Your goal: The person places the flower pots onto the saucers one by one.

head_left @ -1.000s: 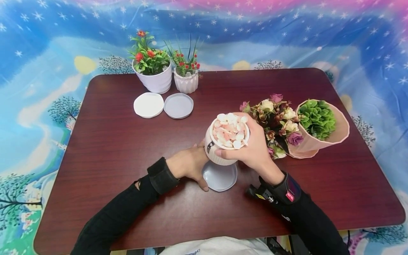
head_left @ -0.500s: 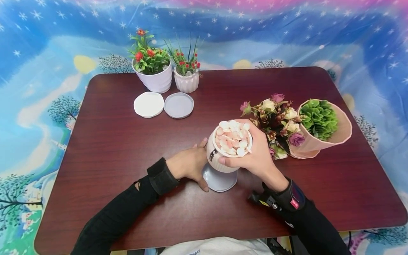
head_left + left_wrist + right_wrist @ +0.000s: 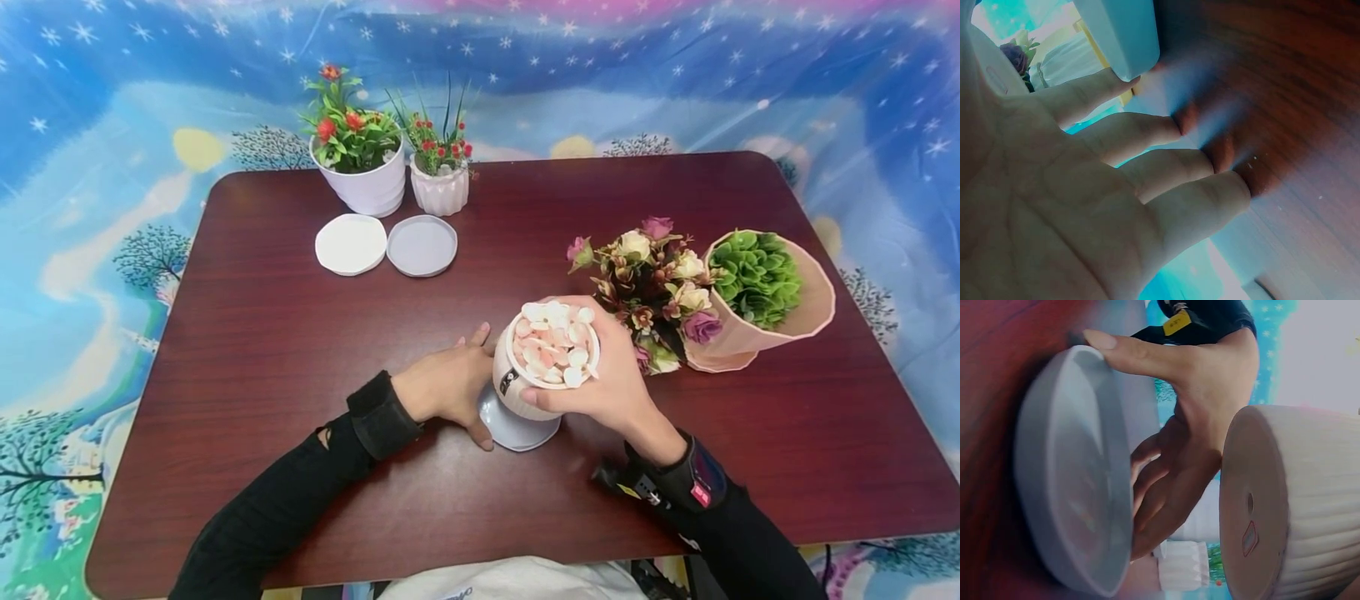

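Note:
A ribbed white flowerpot (image 3: 513, 402) filled with pale pink and white petals (image 3: 553, 343) is held by my right hand (image 3: 621, 379), thumb on the near side. It hangs over a grey saucer (image 3: 519, 435) on the table. In the right wrist view, a gap separates the saucer (image 3: 1082, 487) from the pot's underside (image 3: 1250, 481), which shows a drain hole and a small label. My left hand (image 3: 450, 385) rests at the saucer's left side, thumb near its rim. In the left wrist view its fingers (image 3: 1154, 128) reach out fairly straight, tips on the table.
Two potted red-flowered plants, a white pot (image 3: 367, 187) and a smaller fluted pot (image 3: 439, 193), stand at the back left. Before them lie a white saucer (image 3: 351, 245) and a grey saucer (image 3: 422, 247). Roses (image 3: 648, 292) and a tilted pink pot (image 3: 813, 304) stand right.
My right hand has brought the flowerpot nearer to me and slightly right, so it covers more of the saucer. The left hand has hardly moved.

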Available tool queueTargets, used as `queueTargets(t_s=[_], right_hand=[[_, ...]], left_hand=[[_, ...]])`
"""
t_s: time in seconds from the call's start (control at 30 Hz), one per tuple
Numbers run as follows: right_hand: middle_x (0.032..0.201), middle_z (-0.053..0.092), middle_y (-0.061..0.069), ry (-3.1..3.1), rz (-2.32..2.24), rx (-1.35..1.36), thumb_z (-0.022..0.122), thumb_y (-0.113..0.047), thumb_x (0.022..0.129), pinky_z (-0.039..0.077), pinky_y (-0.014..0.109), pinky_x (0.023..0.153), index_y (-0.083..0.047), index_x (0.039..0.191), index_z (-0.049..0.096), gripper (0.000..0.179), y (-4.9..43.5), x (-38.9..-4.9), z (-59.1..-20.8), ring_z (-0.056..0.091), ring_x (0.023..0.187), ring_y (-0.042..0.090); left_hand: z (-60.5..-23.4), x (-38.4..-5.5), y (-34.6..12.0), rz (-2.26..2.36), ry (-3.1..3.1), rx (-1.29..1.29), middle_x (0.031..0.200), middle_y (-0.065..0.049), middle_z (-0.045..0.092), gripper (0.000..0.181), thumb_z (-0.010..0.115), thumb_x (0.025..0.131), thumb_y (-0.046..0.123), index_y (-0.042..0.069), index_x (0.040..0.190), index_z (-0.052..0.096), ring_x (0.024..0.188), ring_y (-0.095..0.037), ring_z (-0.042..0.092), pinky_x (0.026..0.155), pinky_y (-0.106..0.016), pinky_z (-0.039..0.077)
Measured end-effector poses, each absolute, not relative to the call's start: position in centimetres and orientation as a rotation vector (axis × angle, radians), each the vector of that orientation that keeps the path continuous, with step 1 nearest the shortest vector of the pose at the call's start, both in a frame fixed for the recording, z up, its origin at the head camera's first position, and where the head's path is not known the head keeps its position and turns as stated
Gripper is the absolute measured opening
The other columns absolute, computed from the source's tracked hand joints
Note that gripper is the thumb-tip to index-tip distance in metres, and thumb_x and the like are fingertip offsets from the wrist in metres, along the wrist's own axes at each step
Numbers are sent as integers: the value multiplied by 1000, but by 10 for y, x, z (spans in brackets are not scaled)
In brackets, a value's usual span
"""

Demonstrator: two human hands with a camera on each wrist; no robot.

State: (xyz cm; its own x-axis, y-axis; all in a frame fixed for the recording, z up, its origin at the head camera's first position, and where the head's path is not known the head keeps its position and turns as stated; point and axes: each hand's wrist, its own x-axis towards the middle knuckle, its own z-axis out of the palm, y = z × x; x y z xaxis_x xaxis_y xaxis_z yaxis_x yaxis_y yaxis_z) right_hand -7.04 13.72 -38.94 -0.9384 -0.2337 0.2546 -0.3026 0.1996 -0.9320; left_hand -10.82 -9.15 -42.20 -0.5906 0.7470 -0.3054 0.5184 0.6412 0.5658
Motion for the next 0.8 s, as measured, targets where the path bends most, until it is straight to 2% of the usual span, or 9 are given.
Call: queueTargets(t_s=[0.23, 0.53, 0.8], right_hand=[[124, 72, 2, -2407, 1900, 533, 99, 2, 52, 52, 25, 96, -2, 136, 62, 92, 146, -62, -397, 67, 109, 15], [126, 70, 3, -2432, 1911, 545, 100, -1, 52, 48, 25, 102, -2, 138, 62, 93, 147, -57, -408, 65, 112, 15], [136, 68, 4, -2477, 1933, 668, 102, -5, 57, 47, 27, 106, -13, 141, 64, 93, 145, -55, -418, 63, 122, 18]], left_hand=[[-422, -109, -89, 521, 2337, 999, 173, -26, 18, 133, 106, 62, 44, 16, 169, 33, 158, -54, 15, 123, -66, 26], [-423, -111, -87, 469, 2343, 1009, 173, -28, 17, 132, 106, 61, 44, 15, 169, 35, 157, -57, 14, 121, -69, 27], [-423, -110, -89, 504, 2335, 987, 174, -26, 17, 135, 107, 60, 42, 18, 170, 33, 158, -55, 12, 123, -67, 25]])
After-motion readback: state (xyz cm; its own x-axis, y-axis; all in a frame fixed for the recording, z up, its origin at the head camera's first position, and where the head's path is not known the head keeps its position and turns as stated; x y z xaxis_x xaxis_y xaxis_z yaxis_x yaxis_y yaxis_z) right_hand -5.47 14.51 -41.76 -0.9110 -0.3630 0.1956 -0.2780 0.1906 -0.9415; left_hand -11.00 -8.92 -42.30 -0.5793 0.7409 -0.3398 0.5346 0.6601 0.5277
